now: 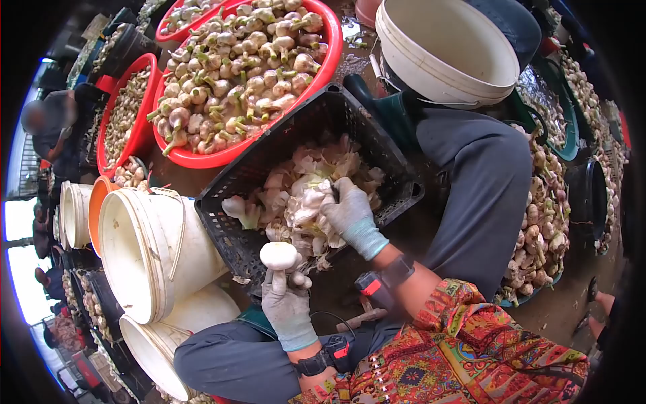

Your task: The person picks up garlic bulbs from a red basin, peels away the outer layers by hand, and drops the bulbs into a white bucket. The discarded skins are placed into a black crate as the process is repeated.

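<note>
My left hand [286,306], in a pale work glove, holds a smooth white garlic bulb [279,256] up on its fingertips, by the near edge of a black plastic crate [259,178]. Over the crate my right hand [351,212], gloved too, has its fingers curled against papery garlic skins [309,202]; it seems to pinch some, though the fingertips are partly hidden. Loose skins lie heaped inside the crate. A garlic bulb with a green stem [245,212] rests at the heap's left side.
Beyond the crate stands a red tub [330,60] heaped with garlic bulbs [235,74]. White buckets [138,249] lie tipped at left; another white bucket [447,50] is at upper right. More garlic [542,229] is piled beyond my right knee. A person [50,124] is at far left.
</note>
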